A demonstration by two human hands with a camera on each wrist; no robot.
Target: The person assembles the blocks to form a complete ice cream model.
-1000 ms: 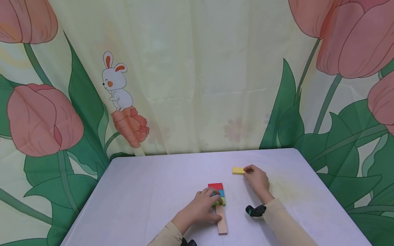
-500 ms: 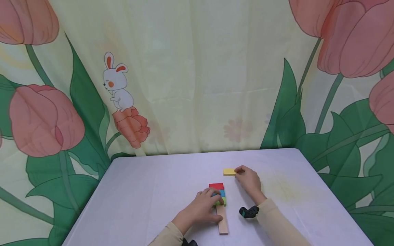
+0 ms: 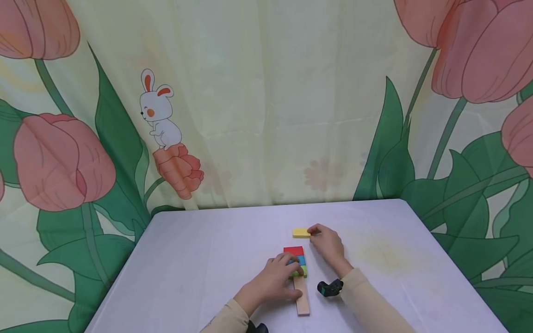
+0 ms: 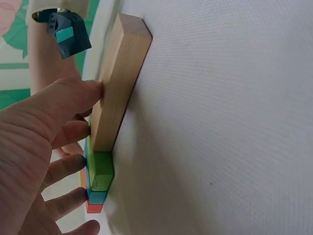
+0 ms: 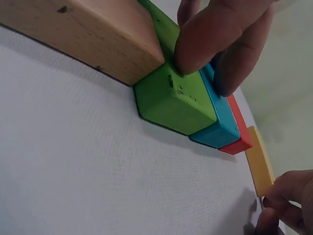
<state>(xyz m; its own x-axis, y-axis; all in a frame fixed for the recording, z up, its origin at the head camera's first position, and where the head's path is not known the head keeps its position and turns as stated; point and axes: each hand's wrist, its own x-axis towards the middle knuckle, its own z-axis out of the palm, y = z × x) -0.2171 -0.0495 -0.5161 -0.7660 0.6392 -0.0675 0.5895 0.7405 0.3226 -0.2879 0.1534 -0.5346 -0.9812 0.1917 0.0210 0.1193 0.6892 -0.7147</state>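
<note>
On the white table a plain wooden block (image 3: 303, 305) lies lengthwise, its far end against a green block (image 5: 178, 105). Beyond the green one lie a blue block (image 5: 222, 127) and a red block (image 3: 293, 250), side by side in a row. My left hand (image 3: 272, 280) rests on this row, thumb on the wooden block and fingertips on the green and blue tops. My right hand (image 3: 329, 245) pinches the right end of a yellow block (image 3: 300, 233), which lies crosswise just beyond the red one. A narrow gap separates yellow from red in the head view.
A white cloth covers the table (image 3: 187, 259). Behind its far edge hangs a curtain (image 3: 266, 101) printed with tulips and a rabbit. A dark wrist device (image 3: 330, 287) sits at the right sleeve's cuff.
My right hand has slid the yellow block leftward, from right of the row to beyond the red block. The left hand has stayed on the blocks.
</note>
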